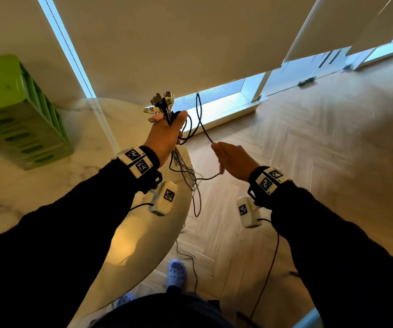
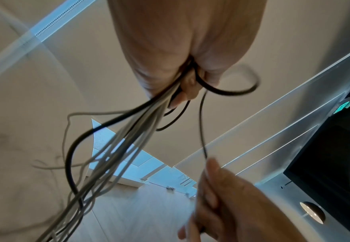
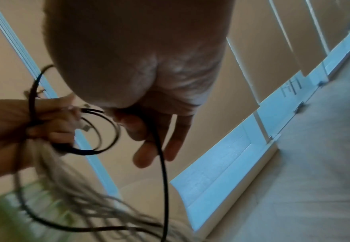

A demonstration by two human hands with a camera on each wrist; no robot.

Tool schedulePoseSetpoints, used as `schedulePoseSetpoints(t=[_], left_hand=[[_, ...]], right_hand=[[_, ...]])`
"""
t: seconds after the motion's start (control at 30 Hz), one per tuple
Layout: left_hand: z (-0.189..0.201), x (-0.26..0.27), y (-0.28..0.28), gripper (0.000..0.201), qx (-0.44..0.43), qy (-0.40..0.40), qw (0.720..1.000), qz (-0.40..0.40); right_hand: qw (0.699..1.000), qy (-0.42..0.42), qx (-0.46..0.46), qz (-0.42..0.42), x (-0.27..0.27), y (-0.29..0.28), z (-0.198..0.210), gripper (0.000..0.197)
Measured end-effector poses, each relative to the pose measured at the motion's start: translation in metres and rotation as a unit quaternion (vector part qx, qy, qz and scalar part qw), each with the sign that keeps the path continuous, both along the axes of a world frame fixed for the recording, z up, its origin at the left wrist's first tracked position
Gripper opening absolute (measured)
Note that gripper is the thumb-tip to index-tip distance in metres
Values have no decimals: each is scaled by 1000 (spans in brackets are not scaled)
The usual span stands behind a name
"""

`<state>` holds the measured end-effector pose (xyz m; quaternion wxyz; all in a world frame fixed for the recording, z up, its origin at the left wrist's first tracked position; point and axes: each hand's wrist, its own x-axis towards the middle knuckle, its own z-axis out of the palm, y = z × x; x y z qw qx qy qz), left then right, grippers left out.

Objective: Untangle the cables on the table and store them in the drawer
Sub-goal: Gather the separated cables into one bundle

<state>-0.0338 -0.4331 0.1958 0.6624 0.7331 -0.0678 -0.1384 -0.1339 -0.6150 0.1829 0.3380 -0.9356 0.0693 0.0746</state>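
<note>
My left hand (image 1: 167, 133) is raised above the table's right edge and grips a bundle of cables (image 1: 186, 171). Their plugs (image 1: 161, 105) stick up above the fist, and grey and black strands (image 2: 118, 155) hang below it. A thin black cable (image 1: 201, 119) loops out of the bundle to my right hand (image 1: 228, 157), which pinches it between thumb and fingers (image 2: 211, 170) just right of the left hand. In the right wrist view the black cable (image 3: 162, 163) runs down past the fingers (image 3: 178, 131). No drawer shows.
A green slotted plastic box (image 1: 18, 110) stands at the back left of the round marble table (image 1: 36, 190). Wood floor (image 1: 309, 138) lies to the right, with a low window (image 1: 221, 95) ahead. Blue slippers (image 1: 176, 273) and thin wires are on the floor below.
</note>
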Motion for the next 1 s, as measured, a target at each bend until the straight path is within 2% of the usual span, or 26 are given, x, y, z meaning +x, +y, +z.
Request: schedulePoseSetpoints(t=[0.1,0.17,0.2,0.23,0.27,0.33,0.37,0.43,0.57,0.7,0.8,0.87,0.93,1.0], left_hand=[[1,3,6,30,-22,16,999,17],[2,3,9,28,-54,42,997,31],[3,3,10,28,-73,53,995,34],[4,3,12,27,-88,62,994,33],[4,2,13,27,-97,67,993,29],[3,1,14,27,-100,71,992,25],[3,0,14,28,-97,71,992,26],[3,0,14,28,-95,72,992,32],[3,-2,14,27,-102,73,992,31],[4,-6,18,27,-93,62,993,38],[0,-5,25,34,-58,54,996,46],[-4,-4,28,34,-75,64,994,45],[-6,-3,33,32,-97,70,992,50],[-6,-2,37,32,-107,69,991,50]], right_hand=[[984,149,-99,-26,-8,-42,-25,34],[947,289,-142,-16,-15,-57,-41,30],[926,334,-178,1,-17,-60,-47,35],[919,335,-207,12,-16,-61,-52,45],[935,290,-204,7,-13,-60,-54,57],[987,120,-110,-5,-4,-46,-48,76],[998,34,-48,7,1,-34,-41,81],[996,-60,33,64,12,-6,-23,75],[982,-82,24,167,21,49,3,25],[976,-142,22,160,20,65,8,23],[976,-172,5,130,21,55,6,24],[977,-183,-18,104,20,44,2,28],[982,-173,-45,68,18,27,-4,28],[993,-85,-78,36,16,5,-15,30]])
